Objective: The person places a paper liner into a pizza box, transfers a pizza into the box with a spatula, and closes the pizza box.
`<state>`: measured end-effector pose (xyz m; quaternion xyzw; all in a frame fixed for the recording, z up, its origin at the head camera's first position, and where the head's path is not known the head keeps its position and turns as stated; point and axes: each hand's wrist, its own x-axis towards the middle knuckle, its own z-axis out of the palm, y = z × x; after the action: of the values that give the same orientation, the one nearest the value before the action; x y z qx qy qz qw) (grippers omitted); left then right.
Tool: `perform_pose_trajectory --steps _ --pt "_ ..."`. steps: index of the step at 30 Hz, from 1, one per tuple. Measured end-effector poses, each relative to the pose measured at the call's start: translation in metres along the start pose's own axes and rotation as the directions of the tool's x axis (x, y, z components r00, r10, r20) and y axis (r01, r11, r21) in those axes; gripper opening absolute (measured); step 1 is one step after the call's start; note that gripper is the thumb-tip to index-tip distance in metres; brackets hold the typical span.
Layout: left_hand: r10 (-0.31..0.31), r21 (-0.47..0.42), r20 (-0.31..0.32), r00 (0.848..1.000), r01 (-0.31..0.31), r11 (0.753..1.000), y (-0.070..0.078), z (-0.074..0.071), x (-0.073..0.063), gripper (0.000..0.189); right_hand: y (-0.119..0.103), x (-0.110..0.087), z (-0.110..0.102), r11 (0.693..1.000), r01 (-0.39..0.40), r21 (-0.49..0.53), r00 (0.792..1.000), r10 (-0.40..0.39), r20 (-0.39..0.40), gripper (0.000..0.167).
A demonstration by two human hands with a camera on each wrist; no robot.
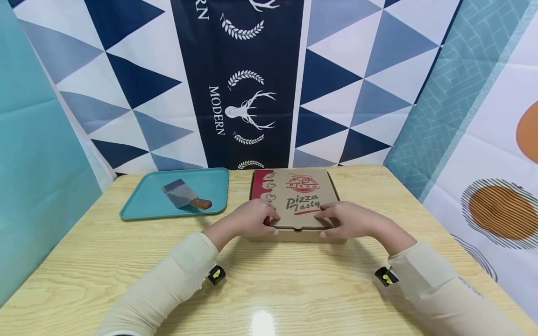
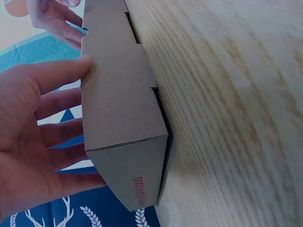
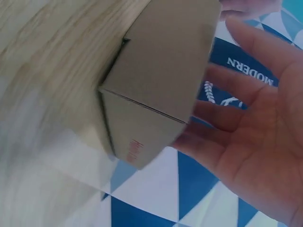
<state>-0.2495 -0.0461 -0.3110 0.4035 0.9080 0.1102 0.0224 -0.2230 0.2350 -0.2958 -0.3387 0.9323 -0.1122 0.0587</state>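
A closed cardboard pizza box with red and black print lies flat on the wooden table. At the left of its front edge is my left hand. In the left wrist view its thumb touches the upper front edge of the box, and the other fingers reach over the lid. On the right side my right hand stands the same way, fingers over the lid and thumb by the front edge. The right wrist view shows that hand with its fingers loosely extended along the box.
Left of the box lies a teal tray on the table. On the tray is a broad metal spatula with a wooden handle. Patterned cloth hangs behind the table, with more cloth at both sides.
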Motion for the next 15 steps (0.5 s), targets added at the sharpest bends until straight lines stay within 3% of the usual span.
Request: perform_pose_trajectory --steps 10,15 --pt "0.025 0.018 -0.024 0.999 -0.024 1.0 -0.001 0.003 0.001 0.028 0.005 0.015 0.003 1.0 0.007 0.002 1.0 -0.008 0.021 0.055" --pt "0.01 0.017 -0.027 1.0 -0.009 1.0 -0.001 0.002 0.001 0.027 0.009 0.022 0.002 0.999 -0.012 0.04 0.999 0.01 0.032 0.053"
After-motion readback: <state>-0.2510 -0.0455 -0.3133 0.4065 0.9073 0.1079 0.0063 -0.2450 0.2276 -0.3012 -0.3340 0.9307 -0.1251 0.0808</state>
